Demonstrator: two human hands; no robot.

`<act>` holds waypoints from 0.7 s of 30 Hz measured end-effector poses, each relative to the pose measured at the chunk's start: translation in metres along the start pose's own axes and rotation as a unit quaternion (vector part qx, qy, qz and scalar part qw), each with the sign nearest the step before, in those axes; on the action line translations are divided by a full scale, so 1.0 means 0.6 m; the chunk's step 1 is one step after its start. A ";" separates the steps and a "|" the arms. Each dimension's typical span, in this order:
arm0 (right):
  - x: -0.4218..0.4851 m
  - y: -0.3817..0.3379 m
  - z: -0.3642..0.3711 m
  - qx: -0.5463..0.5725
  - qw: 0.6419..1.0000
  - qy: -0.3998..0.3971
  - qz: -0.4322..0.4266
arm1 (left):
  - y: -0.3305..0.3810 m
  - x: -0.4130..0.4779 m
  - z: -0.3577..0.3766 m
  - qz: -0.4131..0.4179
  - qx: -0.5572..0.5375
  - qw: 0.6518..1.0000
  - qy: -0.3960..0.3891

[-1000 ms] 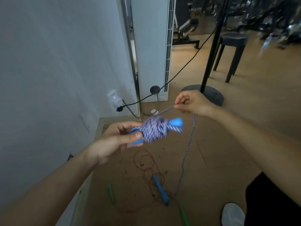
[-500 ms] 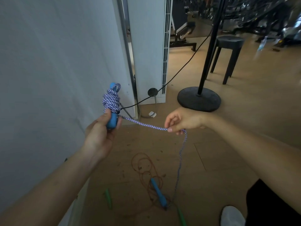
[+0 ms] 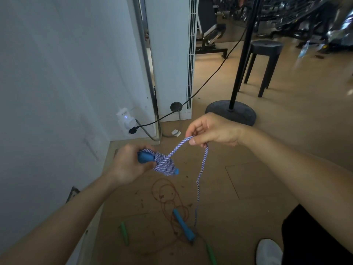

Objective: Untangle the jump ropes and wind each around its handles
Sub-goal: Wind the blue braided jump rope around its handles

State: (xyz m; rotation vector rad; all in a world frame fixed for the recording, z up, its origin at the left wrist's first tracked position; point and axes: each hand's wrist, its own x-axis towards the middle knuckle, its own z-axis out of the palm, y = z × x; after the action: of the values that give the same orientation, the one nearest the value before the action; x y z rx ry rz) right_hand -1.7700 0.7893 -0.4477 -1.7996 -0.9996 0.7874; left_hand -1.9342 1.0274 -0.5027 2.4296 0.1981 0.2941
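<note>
**Blue-and-white jump rope partly wound on its handle**

We see the left hand [image 3: 129,166] held above the floor [image 3: 248,178], its fingers curled round a blue handle [image 3: 145,157]. The handle's long axis runs from upper left to lower right in the view. Its free tip points lower right, away from the palm. Turns of the blue-and-white rope [image 3: 164,165] are wrapped round the part of the handle that sticks out of the hand.

From this bundle one strand rises to the right hand [image 3: 214,131], where thumb and forefinger pinch it; the other fingers are loosely curled. Past the pinch the rope hangs down and reaches the floor just beside a second blue handle [image 3: 183,225].

That handle lies flat on the same diagonal, among loose loops of orange rope [image 3: 162,196]. A green handle [image 3: 124,233] lies near the floor's wall-side edge, and a second green handle [image 3: 211,253] lies to the right of it. We cannot tell whether the orange rope joins them.
</note>
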 end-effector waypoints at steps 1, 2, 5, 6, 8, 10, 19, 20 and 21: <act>0.003 0.003 -0.004 -0.005 1.000 0.024 -0.004 | -0.001 0.001 -0.002 0.011 -0.008 0.999 -0.036; 0.006 0.007 -0.007 -0.013 0.999 0.046 -0.007 | -0.002 0.001 -0.005 0.019 -0.021 0.998 -0.064; 0.011 0.015 -0.015 -0.029 0.994 0.106 -0.013 | 0.007 0.002 -0.022 0.002 -0.085 0.990 -0.112; 0.011 0.017 -0.017 -0.034 0.992 0.123 -0.017 | 0.011 0.001 -0.029 -0.011 -0.110 0.985 -0.131; 0.012 0.019 -0.021 -0.049 0.988 0.145 -0.027 | 0.018 -0.003 -0.040 -0.029 -0.157 0.971 -0.177; 0.013 0.020 -0.025 -0.057 0.984 0.162 -0.034 | 0.020 -0.008 -0.050 -0.043 -0.196 0.956 -0.214; 0.022 0.052 -0.038 -0.068 0.972 0.223 0.003 | 0.035 -0.019 -0.055 -0.141 -0.475 0.857 -0.142; 0.024 0.055 -0.035 -0.074 0.974 0.213 0.010 | 0.038 -0.017 -0.054 -0.146 -0.515 0.836 -0.124; 0.026 0.057 -0.031 -0.079 0.977 0.200 0.014 | 0.042 -0.015 -0.053 -0.149 -0.557 0.810 -0.106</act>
State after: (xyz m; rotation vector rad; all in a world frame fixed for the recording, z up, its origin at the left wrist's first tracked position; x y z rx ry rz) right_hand -1.7369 0.7864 -0.4736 -2.0098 -0.7879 0.3443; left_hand -1.9495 1.0255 -0.4643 1.2124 0.2176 -0.0315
